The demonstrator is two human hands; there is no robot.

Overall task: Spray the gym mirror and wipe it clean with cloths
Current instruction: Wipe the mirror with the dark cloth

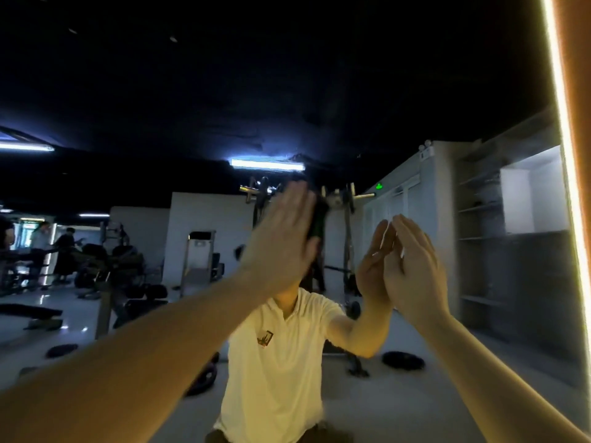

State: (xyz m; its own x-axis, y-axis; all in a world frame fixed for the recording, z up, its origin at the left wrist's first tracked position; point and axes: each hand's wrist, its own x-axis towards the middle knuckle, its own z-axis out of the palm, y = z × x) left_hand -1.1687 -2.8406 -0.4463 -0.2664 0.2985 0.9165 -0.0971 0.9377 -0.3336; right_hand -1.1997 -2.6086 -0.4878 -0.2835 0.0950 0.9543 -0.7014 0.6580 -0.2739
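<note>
the mirror [160, 91] fills the view, with its lit edge [563, 155] far right. the left hand [281, 238], farther from that edge, presses straight fingers on an upright dark cloth [318, 223] that peeks out edge-side. the right hand [412, 266], nearer the edge, lies flat on the glass; white slivers beneath it may be a cloth, but i cannot tell.

place: gym | evidence: wall mirror [198, 100] reflecting squat rack [348, 238], benches [30, 310], weight plates [403, 360]

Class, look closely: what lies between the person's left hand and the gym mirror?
A dark cloth, pressed against the mirror by the flat left hand; the head view shows it.
</note>
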